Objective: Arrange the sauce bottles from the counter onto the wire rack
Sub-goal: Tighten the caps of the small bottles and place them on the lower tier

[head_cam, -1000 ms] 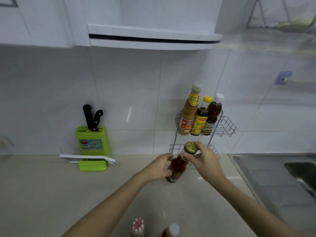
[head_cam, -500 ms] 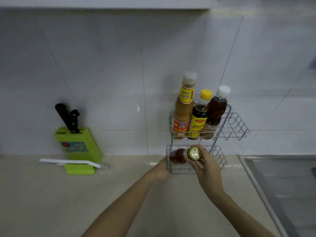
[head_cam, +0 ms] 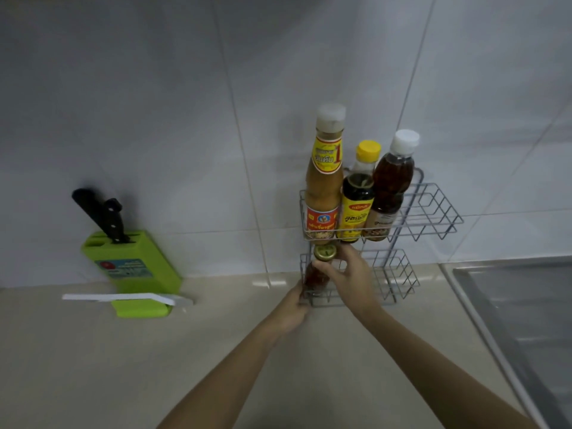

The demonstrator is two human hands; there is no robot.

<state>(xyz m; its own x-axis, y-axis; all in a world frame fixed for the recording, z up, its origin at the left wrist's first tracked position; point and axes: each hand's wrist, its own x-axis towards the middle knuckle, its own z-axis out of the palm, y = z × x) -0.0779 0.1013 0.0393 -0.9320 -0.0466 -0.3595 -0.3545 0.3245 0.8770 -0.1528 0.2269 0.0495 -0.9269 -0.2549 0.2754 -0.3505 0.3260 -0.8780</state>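
Now upright inside the wire rack (head_cam: 397,275), the once-tilted bottle (head_cam: 315,274).

Fingers (head_cam: 328,269) of the right hand (head_cam: 351,278) wrap the neck of a sauce bottle (head_cam: 315,276) standing at the left end of the lower tier of the wire rack (head_cam: 435,212). The left hand (head_cam: 292,305) meets the rack frame just left of and below them. Directly above the fingers, the upper tier holds the tallest bottle (head_cam: 323,187), shortest bottle (head_cam: 356,205) and third bottle (head_cam: 391,181), left to right. Well left of the fingers a knife block (head_cam: 133,264) stands on the counter (head_cam: 93,366); the sink (head_cam: 526,305) lies to their right.
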